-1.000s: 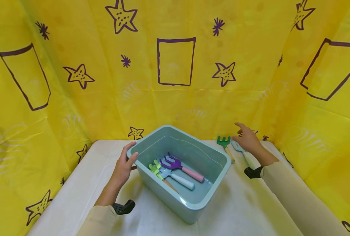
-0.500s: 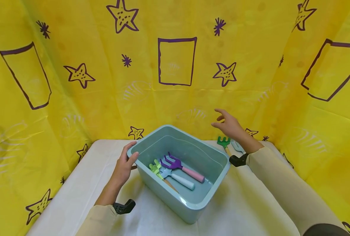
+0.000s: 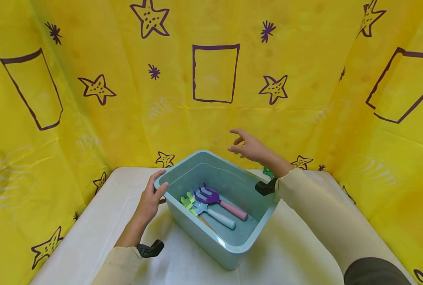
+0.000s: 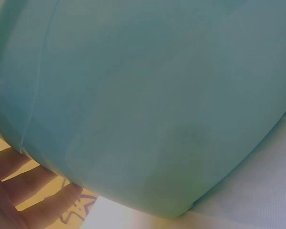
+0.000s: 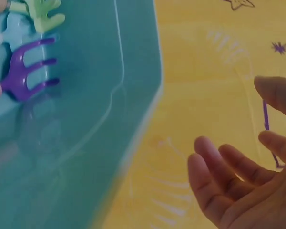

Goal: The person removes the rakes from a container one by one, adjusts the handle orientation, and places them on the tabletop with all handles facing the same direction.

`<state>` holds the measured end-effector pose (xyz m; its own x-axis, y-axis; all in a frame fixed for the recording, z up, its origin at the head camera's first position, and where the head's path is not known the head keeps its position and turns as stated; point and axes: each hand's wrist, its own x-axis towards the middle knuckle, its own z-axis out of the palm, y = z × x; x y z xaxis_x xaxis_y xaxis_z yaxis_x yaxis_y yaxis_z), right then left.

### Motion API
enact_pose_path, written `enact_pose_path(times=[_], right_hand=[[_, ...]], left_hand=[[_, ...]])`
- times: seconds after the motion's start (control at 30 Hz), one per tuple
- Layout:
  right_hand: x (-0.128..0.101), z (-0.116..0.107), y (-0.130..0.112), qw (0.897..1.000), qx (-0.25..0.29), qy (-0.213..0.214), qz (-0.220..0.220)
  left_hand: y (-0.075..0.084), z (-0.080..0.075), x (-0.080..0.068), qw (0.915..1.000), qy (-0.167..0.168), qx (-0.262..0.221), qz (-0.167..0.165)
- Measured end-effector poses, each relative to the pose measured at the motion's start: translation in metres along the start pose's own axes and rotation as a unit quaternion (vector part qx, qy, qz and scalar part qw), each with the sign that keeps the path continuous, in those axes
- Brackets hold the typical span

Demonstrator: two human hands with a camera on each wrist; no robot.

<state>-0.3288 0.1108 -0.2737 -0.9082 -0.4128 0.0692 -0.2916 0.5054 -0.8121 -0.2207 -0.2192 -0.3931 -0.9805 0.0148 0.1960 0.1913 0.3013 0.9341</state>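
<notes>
head view, left hand (image 3: 149, 200) gripping the rim of the pale teal rectangular plastic tub (image 3: 233, 247), thumb hooking inside, right hand (image 3: 250, 148) hovering above its far edge, fingers spreading loosely, holding nothing

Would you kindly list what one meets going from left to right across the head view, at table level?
Left hand gripping the bin's corner → light green rake → purple rake → right hand, empty, above the teal bin's far edge.

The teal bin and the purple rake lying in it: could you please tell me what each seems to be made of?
Teal bin: likely moulded plastic, smooth and semi-glossy, with highlights on its rounded rim. Purple rake: head looks like glossy plastic or painted metal, hard to say which; its pink handle appears matte, perhaps rubbery.
</notes>
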Motion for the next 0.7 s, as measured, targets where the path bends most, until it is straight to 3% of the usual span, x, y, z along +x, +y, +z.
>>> enact_pose_path(times=[0.23, 0.7], right_hand=[[0.011, 0.024, -0.004, 0.996, 0.043, -0.077, 0.009], [0.023, 0.064, 0.0, 0.978, 0.063, -0.194, 0.043]], left_hand=[[0.018, 0.0, -0.008, 1.0, -0.004, 0.004, -0.005], [0.014, -0.001, -0.005, 1.0, -0.003, 0.001, -0.005]])
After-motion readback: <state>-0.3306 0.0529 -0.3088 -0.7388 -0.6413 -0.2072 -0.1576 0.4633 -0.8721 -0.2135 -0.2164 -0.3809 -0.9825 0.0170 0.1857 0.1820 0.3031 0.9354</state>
